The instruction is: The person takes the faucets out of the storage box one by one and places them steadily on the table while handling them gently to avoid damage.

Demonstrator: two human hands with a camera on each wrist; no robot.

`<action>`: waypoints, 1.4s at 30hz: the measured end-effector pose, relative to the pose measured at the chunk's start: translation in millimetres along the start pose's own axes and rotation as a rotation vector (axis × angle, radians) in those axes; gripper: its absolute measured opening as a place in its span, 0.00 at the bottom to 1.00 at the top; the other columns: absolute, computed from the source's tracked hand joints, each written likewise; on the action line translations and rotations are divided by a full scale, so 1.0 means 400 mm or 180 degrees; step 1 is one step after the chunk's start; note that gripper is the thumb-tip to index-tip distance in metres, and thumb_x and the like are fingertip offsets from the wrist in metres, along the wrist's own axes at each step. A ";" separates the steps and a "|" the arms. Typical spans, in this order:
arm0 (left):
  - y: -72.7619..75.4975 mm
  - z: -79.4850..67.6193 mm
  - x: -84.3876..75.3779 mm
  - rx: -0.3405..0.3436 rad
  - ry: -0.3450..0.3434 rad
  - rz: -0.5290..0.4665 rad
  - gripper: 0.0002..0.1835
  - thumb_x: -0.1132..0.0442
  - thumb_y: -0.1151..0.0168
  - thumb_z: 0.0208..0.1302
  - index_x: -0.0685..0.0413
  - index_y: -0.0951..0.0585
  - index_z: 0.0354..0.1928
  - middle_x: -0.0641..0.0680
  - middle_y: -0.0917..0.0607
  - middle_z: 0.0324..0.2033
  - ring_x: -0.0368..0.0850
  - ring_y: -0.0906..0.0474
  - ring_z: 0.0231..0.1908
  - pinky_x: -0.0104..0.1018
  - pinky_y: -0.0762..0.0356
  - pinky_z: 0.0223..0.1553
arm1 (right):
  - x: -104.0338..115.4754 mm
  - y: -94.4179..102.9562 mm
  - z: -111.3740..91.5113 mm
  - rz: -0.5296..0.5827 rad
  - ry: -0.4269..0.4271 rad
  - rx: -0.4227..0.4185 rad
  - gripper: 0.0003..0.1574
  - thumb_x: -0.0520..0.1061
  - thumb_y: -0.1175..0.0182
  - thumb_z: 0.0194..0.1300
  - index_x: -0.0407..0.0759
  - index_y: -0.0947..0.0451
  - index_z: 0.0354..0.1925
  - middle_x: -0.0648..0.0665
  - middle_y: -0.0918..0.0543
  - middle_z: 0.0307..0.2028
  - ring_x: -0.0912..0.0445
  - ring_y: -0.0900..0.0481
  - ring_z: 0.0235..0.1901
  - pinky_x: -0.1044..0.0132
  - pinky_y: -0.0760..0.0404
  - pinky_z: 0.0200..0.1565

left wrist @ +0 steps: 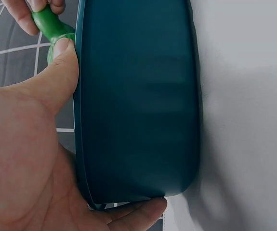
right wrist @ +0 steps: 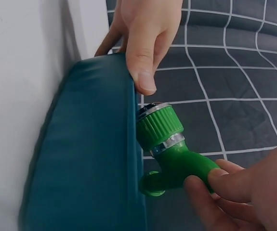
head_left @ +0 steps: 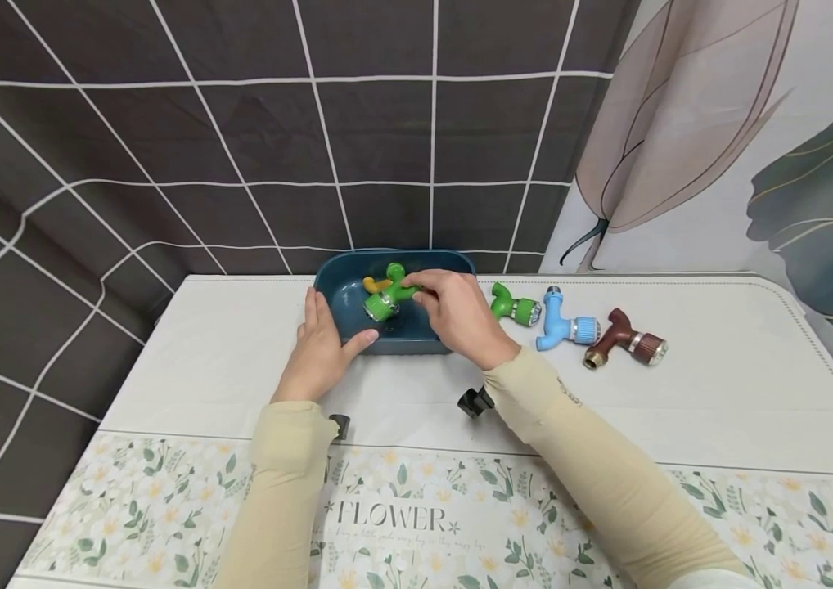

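Note:
A green faucet [head_left: 383,305] with a ribbed knob hangs over the dark blue basin [head_left: 416,347]; my right hand [head_left: 466,317] pinches it by one pipe end between thumb and fingers. In the right wrist view the faucet [right wrist: 179,163] tilts with its knob toward the basin rim. My left hand [head_left: 316,350] grips the basin's near left corner. Its thumb lies over the front rim, and its fingers run along the left end, as the left wrist view shows on the basin wall [left wrist: 138,106]. A yellow piece [head_left: 374,285], partly hidden behind the green faucet, lies inside the basin.
To the right of the basin, on the white table cover [head_left: 726,393], lie another green faucet [head_left: 515,307], a light blue faucet [head_left: 564,321] and a brown faucet [head_left: 624,338]. A dark checked curtain [head_left: 372,131] stands close behind the basin.

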State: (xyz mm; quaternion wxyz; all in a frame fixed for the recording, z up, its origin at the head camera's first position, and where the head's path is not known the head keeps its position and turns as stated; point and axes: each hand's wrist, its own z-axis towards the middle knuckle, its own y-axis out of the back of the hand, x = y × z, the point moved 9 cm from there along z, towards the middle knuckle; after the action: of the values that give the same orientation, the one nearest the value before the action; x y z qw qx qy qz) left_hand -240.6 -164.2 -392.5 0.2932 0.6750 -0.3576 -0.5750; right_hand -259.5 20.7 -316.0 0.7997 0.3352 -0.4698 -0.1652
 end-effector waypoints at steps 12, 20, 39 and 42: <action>-0.003 0.001 0.004 0.0022 0.0027 0.0008 0.60 0.35 0.43 0.69 0.67 0.69 0.77 0.59 0.75 0.78 0.70 0.59 0.75 0.60 0.48 0.72 | 0.002 0.040 -0.016 -0.0028 -0.0015 -0.0101 0.15 0.35 0.39 0.70 0.41 0.15 0.53 0.42 0.15 0.54 0.57 0.15 0.35 0.65 0.17 0.37; -0.001 0.000 0.002 0.0002 0.0003 0.0001 0.60 0.36 0.43 0.69 0.68 0.68 0.77 0.59 0.75 0.78 0.71 0.59 0.75 0.59 0.49 0.72 | 0.003 0.060 -0.030 -0.0020 0.0045 -0.0124 0.15 0.35 0.38 0.70 0.40 0.15 0.53 0.42 0.15 0.54 0.55 0.14 0.38 0.63 0.16 0.41; -0.002 0.004 0.002 -0.0007 -0.0036 0.0033 0.60 0.35 0.44 0.69 0.68 0.68 0.77 0.61 0.74 0.78 0.70 0.60 0.75 0.58 0.50 0.72 | -0.031 0.109 -0.069 -0.0091 0.0065 -0.0237 0.13 0.35 0.39 0.71 0.40 0.15 0.52 0.42 0.15 0.52 0.55 0.17 0.36 0.61 0.18 0.38; -0.002 0.005 0.000 -0.0007 -0.0042 0.0039 0.60 0.35 0.43 0.69 0.68 0.68 0.77 0.61 0.74 0.78 0.71 0.60 0.75 0.59 0.50 0.72 | -0.040 0.117 -0.078 -0.0122 0.0023 -0.0262 0.14 0.35 0.39 0.71 0.40 0.15 0.52 0.41 0.15 0.53 0.54 0.17 0.38 0.59 0.18 0.39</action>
State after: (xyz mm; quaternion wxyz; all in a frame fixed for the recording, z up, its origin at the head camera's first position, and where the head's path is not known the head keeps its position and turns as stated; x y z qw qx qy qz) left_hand -242.4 -163.7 -393.6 0.2950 0.6686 -0.3630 -0.5780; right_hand -243.0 75.5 -304.2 0.8112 0.3117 -0.4532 -0.1985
